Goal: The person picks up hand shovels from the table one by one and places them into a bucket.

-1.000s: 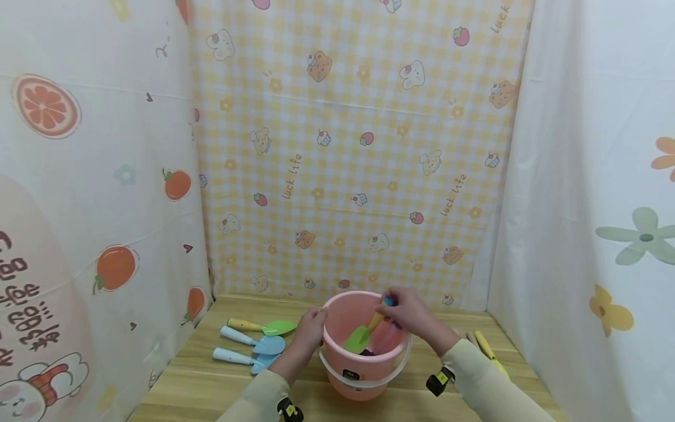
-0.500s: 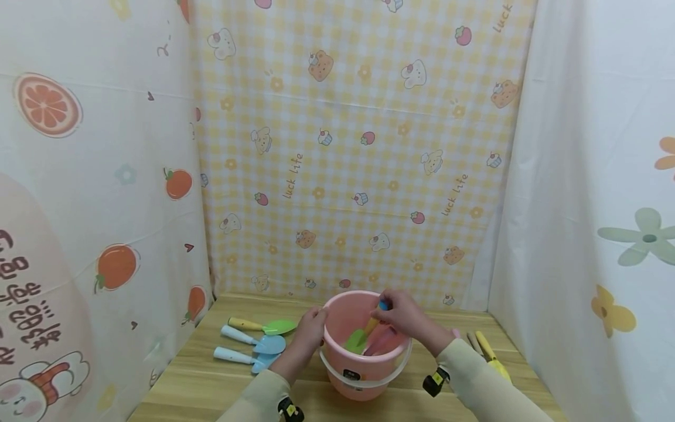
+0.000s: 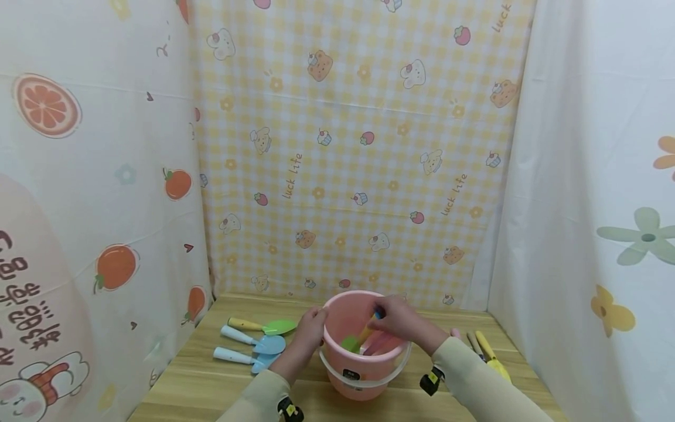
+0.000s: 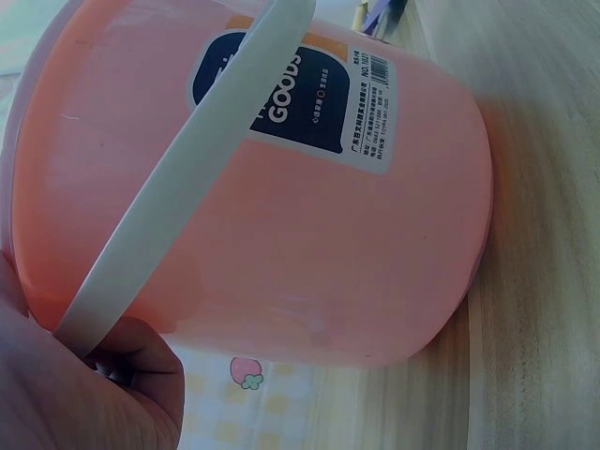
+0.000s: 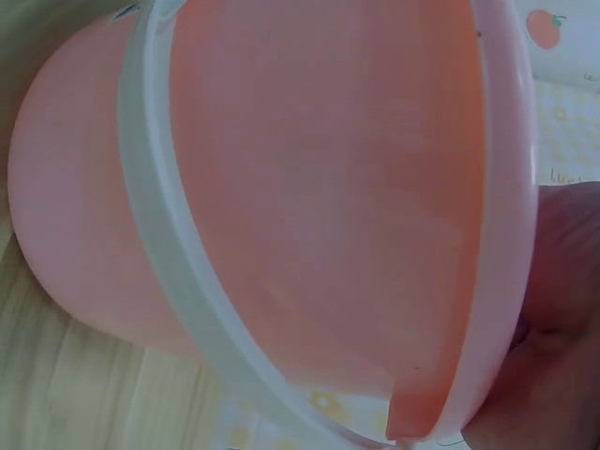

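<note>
- Far left: two blue shovels point(image 3: 269, 344) point(image 3: 258, 364) and a yellow-handled green shovel point(image 3: 279, 327) lie on the wooden table point(image 3: 184, 381), best left undisturbed by the near forearm.
- Left: steady bracing probably matters most here, so that the bucket does not tip. The left hand point(image 3: 308, 329) pinches the rim at its left side, fingers curled, forearm slanting inward from the near edge.
- Centre: the pink bucket point(image 3: 364, 369) stands upright, its white handle point(image 3: 364, 384) hanging at the front. Inside, a green-bladed scoop point(image 3: 365, 336) tilts, blade low and leftward, beside a pink item point(image 3: 384, 344); contact with the floor cannot be told.
- Right: guiding the scoop clear of the pink item seems wise. The right hand point(image 3: 396, 316) arches over the far-right rim, fingers closed around the scoop's blue-tipped handle.
- Far right: more handled tools point(image 3: 485, 346) lie beside the sleeve.
</note>
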### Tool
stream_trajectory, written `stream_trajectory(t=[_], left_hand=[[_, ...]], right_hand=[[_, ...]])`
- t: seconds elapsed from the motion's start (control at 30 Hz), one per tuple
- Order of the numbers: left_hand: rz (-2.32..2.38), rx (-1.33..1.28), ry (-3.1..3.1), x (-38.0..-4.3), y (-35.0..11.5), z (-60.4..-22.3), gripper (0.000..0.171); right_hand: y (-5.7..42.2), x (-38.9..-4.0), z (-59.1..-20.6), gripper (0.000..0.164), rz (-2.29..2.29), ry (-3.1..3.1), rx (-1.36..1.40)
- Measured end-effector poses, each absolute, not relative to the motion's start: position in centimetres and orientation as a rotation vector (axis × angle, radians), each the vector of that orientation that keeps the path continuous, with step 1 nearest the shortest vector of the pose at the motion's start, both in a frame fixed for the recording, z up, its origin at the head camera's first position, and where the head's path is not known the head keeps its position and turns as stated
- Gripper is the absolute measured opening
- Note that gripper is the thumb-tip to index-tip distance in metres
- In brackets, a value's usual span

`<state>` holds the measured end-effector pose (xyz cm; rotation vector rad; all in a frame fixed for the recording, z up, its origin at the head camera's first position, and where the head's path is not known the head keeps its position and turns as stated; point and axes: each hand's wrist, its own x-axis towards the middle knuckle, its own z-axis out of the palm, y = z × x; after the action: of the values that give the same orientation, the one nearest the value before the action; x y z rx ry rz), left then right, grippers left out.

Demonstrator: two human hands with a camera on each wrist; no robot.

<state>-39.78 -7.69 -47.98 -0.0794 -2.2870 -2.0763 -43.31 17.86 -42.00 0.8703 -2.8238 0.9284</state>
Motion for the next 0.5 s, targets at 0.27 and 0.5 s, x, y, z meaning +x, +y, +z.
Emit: stream_trajectory(t=[0.27,0.5], left_hand=[[-2.062,-0.073,-2.305,-39.96,-7.80,-48.06,0.040],[-2.073,-0.067,-2.313,-39.84,-7.90,-48.08,0.042]], right_hand=[[17.85,-43.17,-41.93,0.020,0.722,-2.839,0.950],[17.73,-42.41,-41.67,0.018,0.612,-2.846,1.000]])
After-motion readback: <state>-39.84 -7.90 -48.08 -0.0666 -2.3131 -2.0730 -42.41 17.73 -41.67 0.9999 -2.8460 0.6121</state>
